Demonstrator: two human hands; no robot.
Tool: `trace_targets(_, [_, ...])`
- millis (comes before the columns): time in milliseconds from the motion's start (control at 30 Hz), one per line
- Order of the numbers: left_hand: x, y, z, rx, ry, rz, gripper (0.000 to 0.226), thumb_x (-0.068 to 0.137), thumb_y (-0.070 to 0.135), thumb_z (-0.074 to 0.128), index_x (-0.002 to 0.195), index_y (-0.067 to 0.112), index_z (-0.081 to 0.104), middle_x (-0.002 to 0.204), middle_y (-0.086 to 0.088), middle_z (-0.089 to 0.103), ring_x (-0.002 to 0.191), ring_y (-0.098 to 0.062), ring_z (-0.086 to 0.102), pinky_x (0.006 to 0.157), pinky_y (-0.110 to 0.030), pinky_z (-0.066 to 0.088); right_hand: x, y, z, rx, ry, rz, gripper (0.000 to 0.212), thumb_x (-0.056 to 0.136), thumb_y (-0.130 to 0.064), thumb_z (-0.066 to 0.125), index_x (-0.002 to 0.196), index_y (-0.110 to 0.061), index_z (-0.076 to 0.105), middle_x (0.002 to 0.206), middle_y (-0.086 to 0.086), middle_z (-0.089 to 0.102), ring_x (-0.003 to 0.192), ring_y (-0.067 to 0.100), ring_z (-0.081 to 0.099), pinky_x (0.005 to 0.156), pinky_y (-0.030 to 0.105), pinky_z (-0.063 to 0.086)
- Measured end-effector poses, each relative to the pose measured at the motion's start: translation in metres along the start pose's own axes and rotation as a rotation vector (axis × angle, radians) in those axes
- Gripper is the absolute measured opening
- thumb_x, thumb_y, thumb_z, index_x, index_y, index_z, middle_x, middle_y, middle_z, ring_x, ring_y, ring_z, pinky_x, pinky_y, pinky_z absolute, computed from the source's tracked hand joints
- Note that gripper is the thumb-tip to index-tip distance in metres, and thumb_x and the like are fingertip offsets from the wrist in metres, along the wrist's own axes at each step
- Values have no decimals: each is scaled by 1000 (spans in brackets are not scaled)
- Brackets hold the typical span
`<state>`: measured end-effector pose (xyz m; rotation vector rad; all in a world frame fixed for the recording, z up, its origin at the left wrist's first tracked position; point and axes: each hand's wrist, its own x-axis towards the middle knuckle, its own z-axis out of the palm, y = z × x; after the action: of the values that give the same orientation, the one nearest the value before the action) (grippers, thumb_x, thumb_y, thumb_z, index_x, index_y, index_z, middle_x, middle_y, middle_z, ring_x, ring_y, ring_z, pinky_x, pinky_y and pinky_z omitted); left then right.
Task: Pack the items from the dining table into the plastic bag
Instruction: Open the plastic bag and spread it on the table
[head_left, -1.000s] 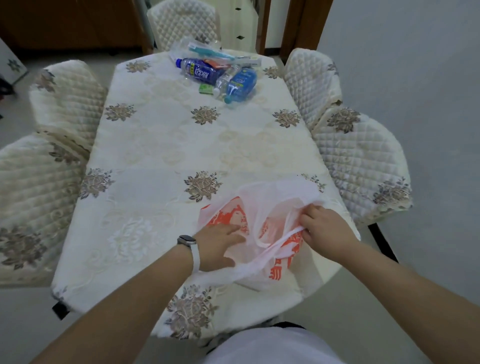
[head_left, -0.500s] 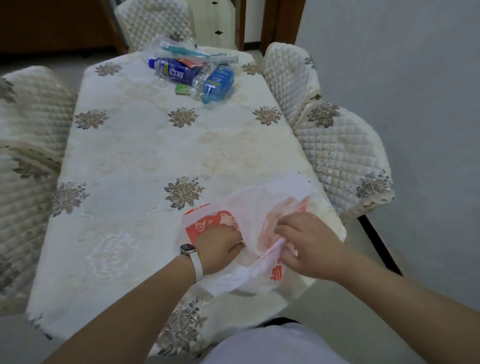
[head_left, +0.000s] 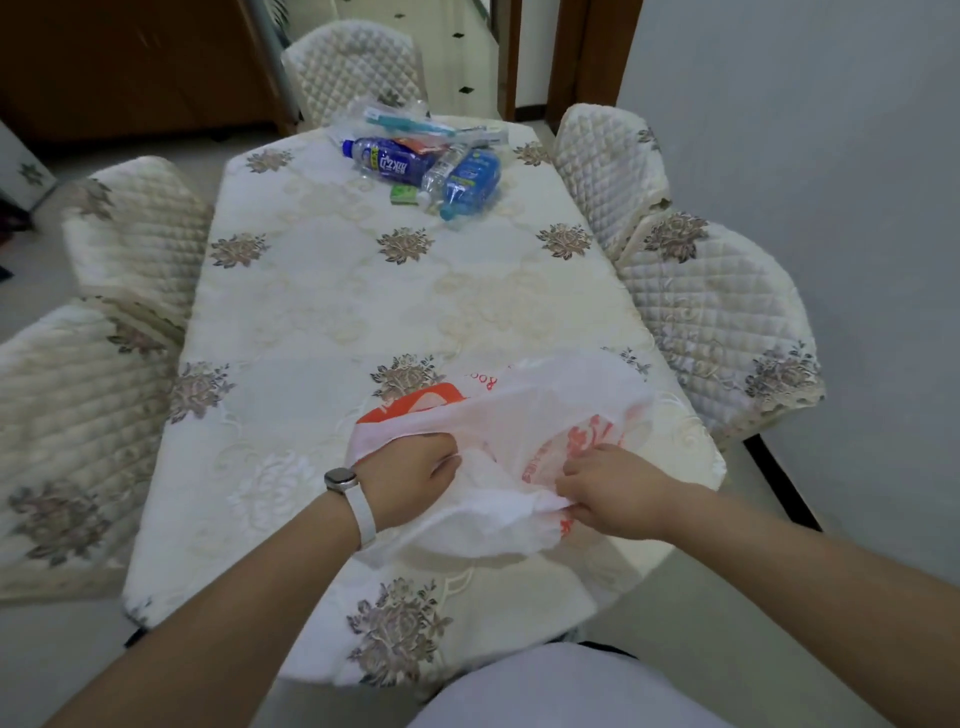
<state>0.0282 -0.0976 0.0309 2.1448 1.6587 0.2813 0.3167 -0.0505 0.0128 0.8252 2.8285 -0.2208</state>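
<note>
A white plastic bag (head_left: 545, 410) with orange print lies crumpled on the near right part of the dining table (head_left: 322, 312). My left hand (head_left: 410, 475) grips the bag's left edge, fingers curled into the plastic. My right hand (head_left: 605, 493) pinches the bag's near right edge. At the far end of the table lies a pile: a dark blue labelled bottle (head_left: 389, 163), a bright blue bottle (head_left: 470, 182), a clear bottle (head_left: 441, 169), a small green packet (head_left: 404, 195) and toothbrush packs (head_left: 415, 124).
Quilted cream chairs stand around the table: two on the left (head_left: 135, 244), two on the right (head_left: 717, 312), one at the far end (head_left: 353, 67). A grey wall (head_left: 831, 130) runs close along the right side.
Both hands have shifted along the bag and drawn closer together, bunching the plastic between them. The pile at the far end has not moved.
</note>
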Motion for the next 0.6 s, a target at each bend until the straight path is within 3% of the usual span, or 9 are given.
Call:
trace_targets(133, [-9,-23,-10,200,-112,-35,28,100,22,41,87,8,63,88,-7,65,73,-20,48,69,-28,33,-6,21,2,4,121,41,26,83,-38,49,72,-20,64,65,-1,60,58,25,58,53,30,43])
trace_targets(300, [-25,-51,-14,362,-193,-80,19,95,24,45,83,15,57,91,-5,62,80,-23,52,75,-30,39,-19,28,10,-30,130,113,16,75,-28,69,68,-21,58,62,-2,53,55,25,55,52,28,35])
trace_targets(367, [-29,-52,-4,347,-220,-78,7,91,29,54,86,24,53,84,4,56,80,-21,56,71,-30,42,-16,15,13,-2,106,114,11,74,-28,60,66,-22,55,62,-3,52,55,24,54,54,27,31])
trace_targets(433, [-33,-50,11,328,-175,-42,18,83,43,62,85,38,44,77,14,50,79,-16,60,66,-28,44,-10,-3,14,55,96,123,13,72,-33,53,75,-22,60,69,-3,56,63,23,56,57,28,34])
trace_targets(467, [-35,-45,16,257,-170,-36,17,84,45,62,91,40,48,84,16,54,86,-15,62,70,-28,45,-7,-12,14,87,85,135,22,73,-37,52,84,-22,64,76,-2,58,69,23,57,61,29,39])
trace_targets(533, [-39,-37,25,98,-169,-21,28,92,39,54,119,30,56,118,8,61,109,-17,58,92,-32,46,1,-28,11,126,72,137,39,75,-43,48,101,-19,66,89,0,61,81,24,57,72,35,46])
trace_targets(600, [-42,-29,28,26,-123,-37,37,98,30,46,134,22,52,137,2,55,125,-21,51,105,-34,39,8,-38,7,149,128,119,43,79,-41,48,109,-14,65,99,3,62,88,26,58,77,38,48])
